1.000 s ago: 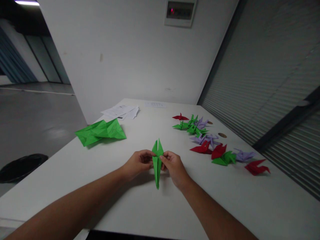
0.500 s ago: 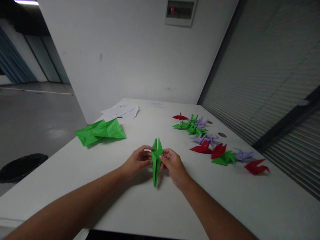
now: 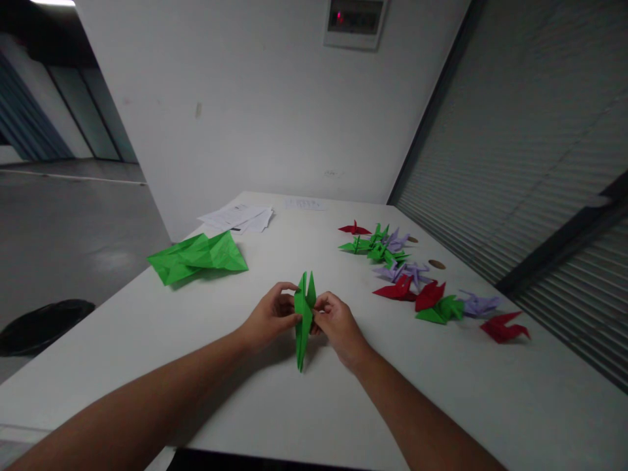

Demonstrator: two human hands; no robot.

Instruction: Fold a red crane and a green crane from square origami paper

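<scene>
Between my two hands a narrow folded piece of green origami paper (image 3: 303,319) is held near the middle front of the white table (image 3: 230,392). Two points stick up at its far end with a slit between them, and a single long point faces me. My left hand (image 3: 275,314) pinches its left edge, thumb on the near face and fingers partly behind. On the right edge, my right hand (image 3: 338,327) grips it between thumb and curled fingers; those fingertips are partly hidden.
Creased green paper sheets (image 3: 201,256) lie at the left, with printed papers (image 3: 238,217) behind. Along the right lie several folded cranes, among them a red crane (image 3: 504,327), a green crane (image 3: 443,309) and a purple crane (image 3: 479,303). A black bin (image 3: 46,324) stands beyond the left edge.
The green folded paper has turned a little and its lower point has shifted slightly left. My right thumb has moved from its front face toward its right edge.
</scene>
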